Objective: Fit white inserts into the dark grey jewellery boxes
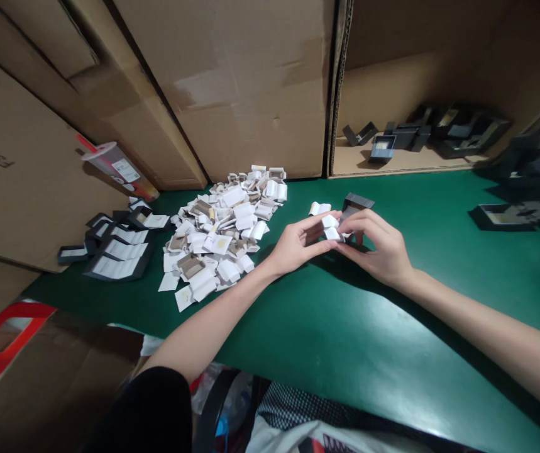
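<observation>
Both my hands meet over the green table [326,340] just right of the middle. My left hand [298,244] and my right hand [377,246] are closed together on a small white insert [330,228] and a small dark grey box [355,206], whose open lid sticks up behind my fingers. Another white insert [319,208] lies on the table just beyond my left hand. To the left spreads a heap of white inserts [222,236].
Flat dark trays with white cards [116,248] lie at the far left beside a tilted cup [116,167]. Cardboard boxes [246,82] wall the back; an open carton [406,157] at the right holds dark boxes [439,132]. More dark boxes [528,182] sit far right.
</observation>
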Tool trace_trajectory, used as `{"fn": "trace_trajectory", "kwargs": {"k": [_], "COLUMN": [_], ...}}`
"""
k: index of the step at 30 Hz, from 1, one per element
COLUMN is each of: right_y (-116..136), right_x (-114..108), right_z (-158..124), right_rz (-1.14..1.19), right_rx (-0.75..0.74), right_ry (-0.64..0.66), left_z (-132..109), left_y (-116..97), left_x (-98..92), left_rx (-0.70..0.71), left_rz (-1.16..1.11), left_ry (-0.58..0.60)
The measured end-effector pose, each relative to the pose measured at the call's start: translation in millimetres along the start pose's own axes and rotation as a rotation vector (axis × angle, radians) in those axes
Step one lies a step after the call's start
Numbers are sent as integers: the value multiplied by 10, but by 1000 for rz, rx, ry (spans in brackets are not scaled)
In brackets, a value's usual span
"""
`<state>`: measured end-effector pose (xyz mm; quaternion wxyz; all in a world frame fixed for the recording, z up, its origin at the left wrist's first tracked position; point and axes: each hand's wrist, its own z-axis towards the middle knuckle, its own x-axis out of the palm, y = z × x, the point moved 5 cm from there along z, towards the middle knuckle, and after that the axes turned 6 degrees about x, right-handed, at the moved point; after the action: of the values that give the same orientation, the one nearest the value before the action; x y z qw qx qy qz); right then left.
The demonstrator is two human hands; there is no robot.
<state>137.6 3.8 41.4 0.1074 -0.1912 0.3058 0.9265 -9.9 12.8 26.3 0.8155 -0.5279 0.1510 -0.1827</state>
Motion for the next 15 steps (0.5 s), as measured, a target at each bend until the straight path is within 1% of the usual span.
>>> {"fn": "trace_trajectory", "kwargs": {"k": [4, 8, 12, 15], "right_y": [12, 19, 32, 30], "right_x": [-15, -5, 1, 3], "right_z": [8, 10, 12, 15], "right_rz": [-9, 0, -7, 17], "right_rx": [-5, -16, -36, -35], "right_ry": [-15, 12, 8, 6], "left_z": [-1, 8, 22, 21], "left_y": [17, 32, -16, -26], "left_x": [-2, -12, -14, -23], "left_rx": [14, 18, 78, 97], "left_rz": [46, 91, 121, 196], "left_ry": [-8, 5, 31, 30]}}
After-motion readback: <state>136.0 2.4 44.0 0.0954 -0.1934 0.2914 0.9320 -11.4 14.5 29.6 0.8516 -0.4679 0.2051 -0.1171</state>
